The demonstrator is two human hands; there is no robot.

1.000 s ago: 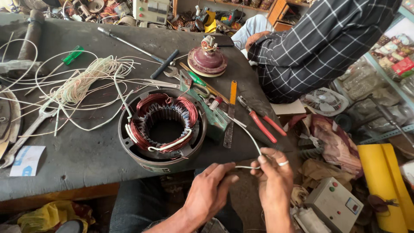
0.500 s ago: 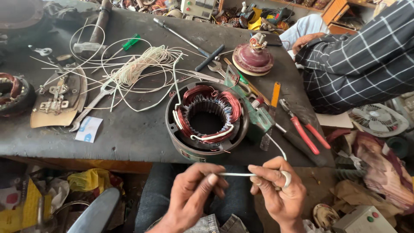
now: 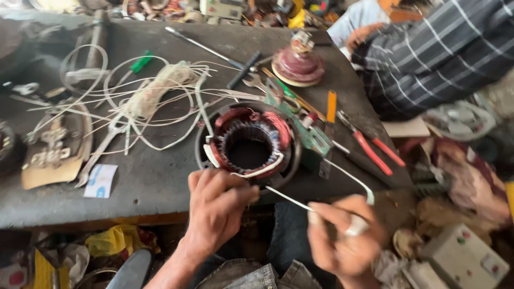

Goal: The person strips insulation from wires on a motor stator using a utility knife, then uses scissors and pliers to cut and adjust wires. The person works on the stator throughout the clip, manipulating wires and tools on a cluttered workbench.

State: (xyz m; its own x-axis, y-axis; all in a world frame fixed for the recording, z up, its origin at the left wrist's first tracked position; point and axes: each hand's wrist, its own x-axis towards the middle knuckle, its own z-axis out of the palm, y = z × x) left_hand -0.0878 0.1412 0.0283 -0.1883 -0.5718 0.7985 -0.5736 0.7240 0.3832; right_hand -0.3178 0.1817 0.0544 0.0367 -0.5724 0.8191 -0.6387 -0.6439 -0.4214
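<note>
A round motor stator with reddish copper windings lies on the dark workbench near its front edge. My left hand rests at the stator's near rim, fingers curled and pinching a thin white sleeve. My right hand, blurred, grips the same white sleeve a little farther right. The sleeve loops up from there toward the stator's right side.
A tangle of white sleeving and string covers the bench's middle left. Red-handled pliers, a screwdriver and a maroon motor cap lie at the right. A person in a checked shirt sits at far right.
Both hands have moved up toward the stator. My left hand now touches its near rim, and the white sleeve between the hands is shorter. The view has shifted.
</note>
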